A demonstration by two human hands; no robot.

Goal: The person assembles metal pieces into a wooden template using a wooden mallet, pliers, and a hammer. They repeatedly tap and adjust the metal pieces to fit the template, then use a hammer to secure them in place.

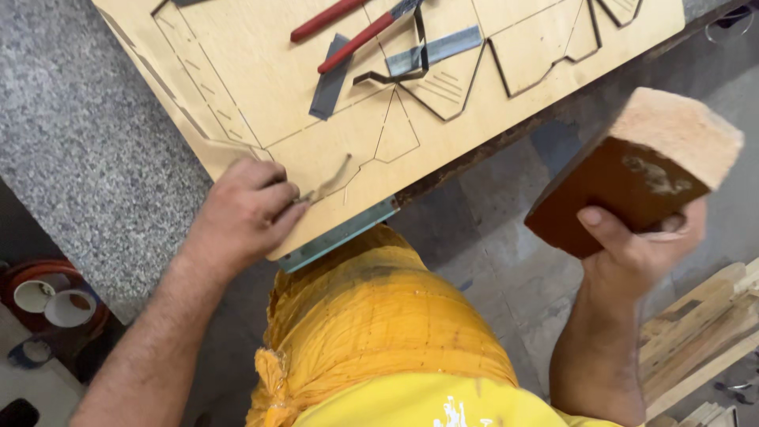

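Observation:
My left hand (241,212) rests on the near corner of a pale plywood board (261,71) cut with thin slots, pinching a bent metal strip (330,179) that stands in one slot. My right hand (636,251) is raised off to the right of the board, gripping a thick wooden block (636,170) with a dark brown face and a pale rough end. The block hangs in the air over the floor, apart from the board.
Red-handled pliers (360,35) and flat grey metal strips (433,51) lie on the board's far part. A speckled grey worktop (87,142) extends left. Tape rolls (51,300) sit at lower left. Wooden slats (696,332) lean at lower right. Yellow cloth (379,316) covers my lap.

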